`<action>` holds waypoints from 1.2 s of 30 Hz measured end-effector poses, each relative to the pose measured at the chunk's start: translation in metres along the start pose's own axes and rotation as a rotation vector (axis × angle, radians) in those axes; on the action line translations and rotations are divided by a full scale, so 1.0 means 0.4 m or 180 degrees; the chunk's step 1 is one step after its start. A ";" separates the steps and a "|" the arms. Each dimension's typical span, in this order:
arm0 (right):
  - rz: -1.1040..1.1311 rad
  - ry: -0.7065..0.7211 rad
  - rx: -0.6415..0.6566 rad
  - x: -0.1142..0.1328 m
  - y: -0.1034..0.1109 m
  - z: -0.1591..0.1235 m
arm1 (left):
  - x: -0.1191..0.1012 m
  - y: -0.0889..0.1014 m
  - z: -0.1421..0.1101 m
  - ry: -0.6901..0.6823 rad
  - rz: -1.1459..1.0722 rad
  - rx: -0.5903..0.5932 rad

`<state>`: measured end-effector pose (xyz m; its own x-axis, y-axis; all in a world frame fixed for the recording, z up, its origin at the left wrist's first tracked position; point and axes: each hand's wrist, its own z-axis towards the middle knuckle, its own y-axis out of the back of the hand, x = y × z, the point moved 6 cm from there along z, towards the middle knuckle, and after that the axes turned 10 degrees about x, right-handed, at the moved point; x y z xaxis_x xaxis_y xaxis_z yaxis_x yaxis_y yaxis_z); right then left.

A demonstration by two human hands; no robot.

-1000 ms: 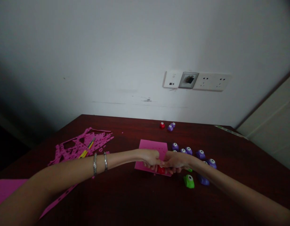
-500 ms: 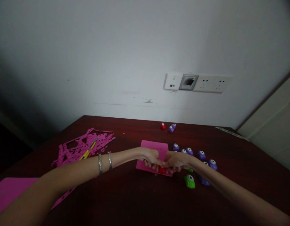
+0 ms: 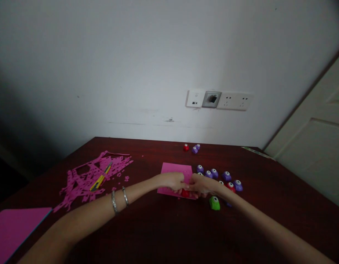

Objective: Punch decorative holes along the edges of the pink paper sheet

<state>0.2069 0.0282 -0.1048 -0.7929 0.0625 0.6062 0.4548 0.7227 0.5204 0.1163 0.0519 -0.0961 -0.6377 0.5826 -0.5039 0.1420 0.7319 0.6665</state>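
Over the last half second my view has swung a little to the right, so more of the door [image 3: 318, 146] shows. A second red punch [image 3: 230, 186] has come into sight past my right forearm [image 3: 257, 216], where I couldn't make it out before. My grip looks the same: the fingers of my left hand [image 3: 175, 181] and my right hand [image 3: 202, 184] are clamped from either side on a red punch [image 3: 185, 193] at the near edge of the pink card [image 3: 173, 168], thumbs meeting over it.

Counting reds, I get three: the one I hold, the one past my forearm, and the one at the back [image 3: 186, 147], near two purple punches [image 3: 194, 150]. To my right I count five purple ones [image 3: 226, 176] plainly; others are partly hidden by my arm and hand. One green punch [image 3: 214, 203] sits just in front of my right hand. On my left arm are two bracelets [image 3: 114, 202].

Beyond that arm, one yellow knife [image 3: 100, 178] lies on the pink scraps [image 3: 81, 179], with a pink sheet [image 3: 18, 227] nearer me. The grey wall box [image 3: 208, 102] has something dark in it.
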 end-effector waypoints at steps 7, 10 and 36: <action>-0.0146 0.0088 -0.0560 0.004 -0.001 -0.019 | 0.027 0.075 -0.052 -0.0103 0.0171 -0.0906; -0.0512 0.0052 -0.1266 0.005 0.006 -0.027 | 0.082 0.113 -0.056 -0.0148 0.0214 -0.1114; -0.1658 -0.0370 -0.1806 0.056 -0.052 -0.081 | 0.158 0.075 -0.010 -0.0233 -0.0004 -0.0693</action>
<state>0.1928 -0.0076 -0.0828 -0.9844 -0.0940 0.1484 0.1251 0.2177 0.9680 0.0772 0.1095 -0.1059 -0.5802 0.6115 -0.5380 -0.0306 0.6437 0.7647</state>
